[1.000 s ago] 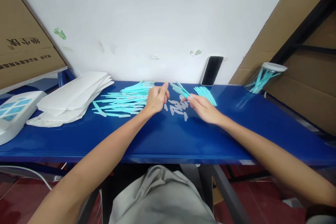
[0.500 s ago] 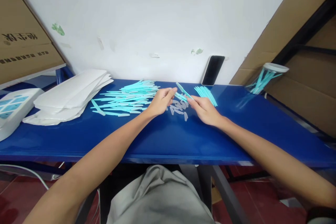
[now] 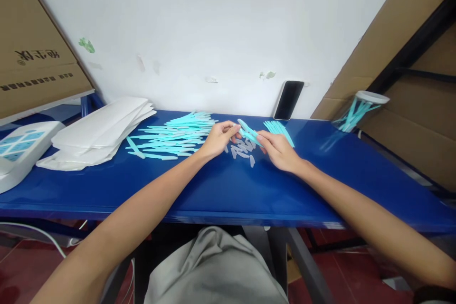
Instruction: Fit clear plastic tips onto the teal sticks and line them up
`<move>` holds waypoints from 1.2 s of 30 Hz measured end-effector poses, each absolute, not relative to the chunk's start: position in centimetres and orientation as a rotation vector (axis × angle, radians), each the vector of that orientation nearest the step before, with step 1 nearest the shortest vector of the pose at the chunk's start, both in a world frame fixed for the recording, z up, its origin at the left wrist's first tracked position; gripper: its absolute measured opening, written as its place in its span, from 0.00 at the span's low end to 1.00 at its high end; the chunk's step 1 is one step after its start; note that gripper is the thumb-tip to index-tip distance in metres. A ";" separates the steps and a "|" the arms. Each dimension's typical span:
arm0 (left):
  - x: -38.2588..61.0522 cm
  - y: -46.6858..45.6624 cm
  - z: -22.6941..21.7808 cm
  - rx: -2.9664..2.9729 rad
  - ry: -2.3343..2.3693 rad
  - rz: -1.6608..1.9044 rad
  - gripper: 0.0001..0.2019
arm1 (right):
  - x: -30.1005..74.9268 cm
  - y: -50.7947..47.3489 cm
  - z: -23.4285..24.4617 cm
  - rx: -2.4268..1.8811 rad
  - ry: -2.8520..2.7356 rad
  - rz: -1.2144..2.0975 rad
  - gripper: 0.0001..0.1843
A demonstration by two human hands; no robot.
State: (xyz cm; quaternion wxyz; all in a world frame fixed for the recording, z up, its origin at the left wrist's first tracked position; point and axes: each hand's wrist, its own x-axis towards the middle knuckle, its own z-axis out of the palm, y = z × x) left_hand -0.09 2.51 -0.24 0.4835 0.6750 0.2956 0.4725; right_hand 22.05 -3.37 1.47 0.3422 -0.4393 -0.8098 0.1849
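Both my hands meet over the middle of the blue table. My right hand grips a few turquoise plastic sticks that point up and left. My left hand pinches at the tip of one of those sticks; whether a small cap is between its fingers I cannot make out. Several small translucent caps lie on the table just below the hands. A big loose pile of turquoise sticks lies left of my left hand. A smaller neat bunch of sticks lies behind my right hand.
White flat bags are stacked at the left, beside a white device. A black phone leans on the wall. A clear jar with sticks lies at the far right. Cardboard boxes stand at both sides.
My left hand came away from the stick pile and moved right to meet the sticks in my right hand. My right hand stayed almost in place.
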 end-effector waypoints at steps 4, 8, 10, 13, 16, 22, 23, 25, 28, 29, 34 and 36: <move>0.3 2.3 -0.2 1.446 0.710 1.155 0.26 | 22.1 -3.3 1.5 -1.143 -2.138 0.467 0.25; 0.3 2.0 -0.1 1.307 0.676 1.150 0.25 | 22.1 -3.3 1.4 -1.123 -2.163 0.510 0.23; 0.2 1.9 -0.1 1.279 0.647 1.147 0.25 | 22.2 -3.3 1.4 -1.106 -2.186 0.507 0.22; 0.2 2.0 0.0 1.311 0.617 1.133 0.25 | 22.3 -3.2 1.3 -1.108 -2.221 0.499 0.21; 0.2 2.0 -0.2 1.453 0.624 1.131 0.25 | 22.5 -3.0 1.1 -1.159 -2.249 0.465 0.22; 0.2 1.6 -0.3 1.741 0.610 1.179 0.27 | 22.5 -2.9 1.0 -1.195 -2.282 0.405 0.22; 0.2 1.6 -0.3 1.760 0.610 1.185 0.27 | 22.5 -2.9 1.0 -1.187 -2.286 0.408 0.22; 0.1 1.5 -0.2 1.779 0.612 1.197 0.27 | 22.5 -2.9 1.0 -1.169 -2.289 0.410 0.22; 0.1 1.4 -0.2 1.799 0.622 1.227 0.24 | 22.5 -2.8 0.8 -1.164 -2.290 0.391 0.22; 0.1 1.3 -0.2 1.817 0.645 1.244 0.22 | 22.5 -2.7 0.8 -1.173 -2.292 0.375 0.22; 0.2 0.7 -0.2 2.075 0.940 1.304 0.17 | 22.3 -2.8 0.6 -1.205 -2.324 0.250 0.23; 0.4 0.6 -0.1 2.182 1.052 1.337 0.21 | 22.2 -2.9 0.6 -1.196 -2.334 0.200 0.24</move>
